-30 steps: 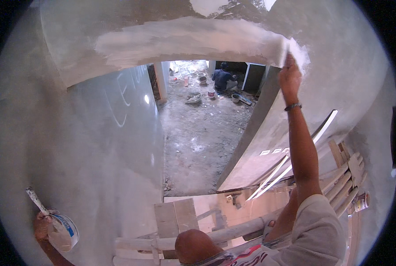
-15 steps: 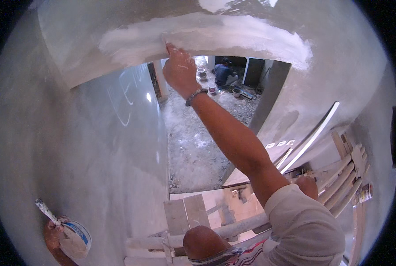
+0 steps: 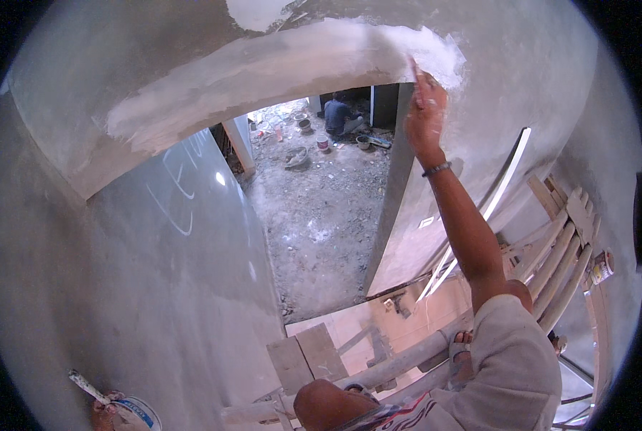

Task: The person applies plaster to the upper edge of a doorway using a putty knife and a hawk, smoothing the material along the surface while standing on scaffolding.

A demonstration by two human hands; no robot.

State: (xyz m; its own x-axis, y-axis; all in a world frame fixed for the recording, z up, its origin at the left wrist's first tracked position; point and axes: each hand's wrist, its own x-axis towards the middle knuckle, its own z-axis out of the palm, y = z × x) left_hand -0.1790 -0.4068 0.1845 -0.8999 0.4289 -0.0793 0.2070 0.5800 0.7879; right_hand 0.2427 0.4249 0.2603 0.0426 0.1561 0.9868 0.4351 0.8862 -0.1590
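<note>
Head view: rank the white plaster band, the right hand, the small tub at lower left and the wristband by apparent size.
1. plaster band
2. right hand
3. tub, partly cut off and nearer the camera, so unsure against the hand
4. wristband

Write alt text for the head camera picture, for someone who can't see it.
The right hand reaches up and presses a tool against white plaster on a grey beam. The left hand, low down, holds a small tub and a scraper; below, another person crouches on the rubble floor.

open corridor (image 3: 321, 208) below — walls (image 3: 156, 287) close, beam (image 3: 278, 72) overhead
</note>
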